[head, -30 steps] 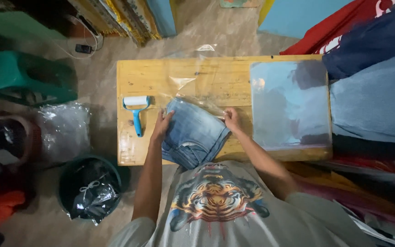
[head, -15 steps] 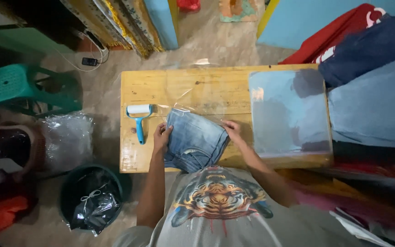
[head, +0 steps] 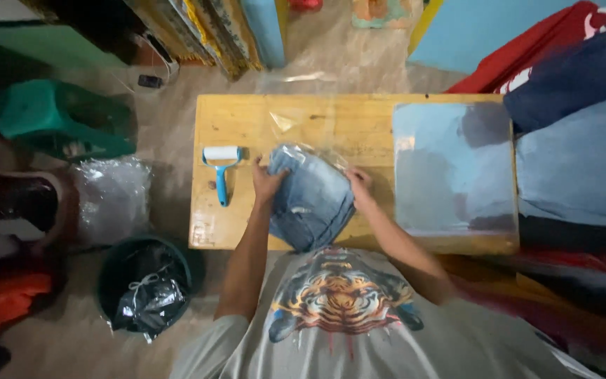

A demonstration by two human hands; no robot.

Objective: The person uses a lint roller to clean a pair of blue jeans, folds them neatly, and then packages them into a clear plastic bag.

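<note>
One folded pair of jeans (head: 311, 200), one lint roller (head: 221, 168), one green stool (head: 57, 116), one bucket (head: 145, 284)

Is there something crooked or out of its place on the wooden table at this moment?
The folded jeans lie askew, their near end hanging over the table edge. Left hand and right hand grip their sides; a clear plastic bag covers the far end. Nothing looks spilled.

You are in a small home garment-packing room: a low wooden worktop (head: 247, 126) on bare floor, stacked clothes (head: 583, 161) right of it, clear bags (head: 454, 168) on it, plastic stool (head: 57, 116) left.
</note>
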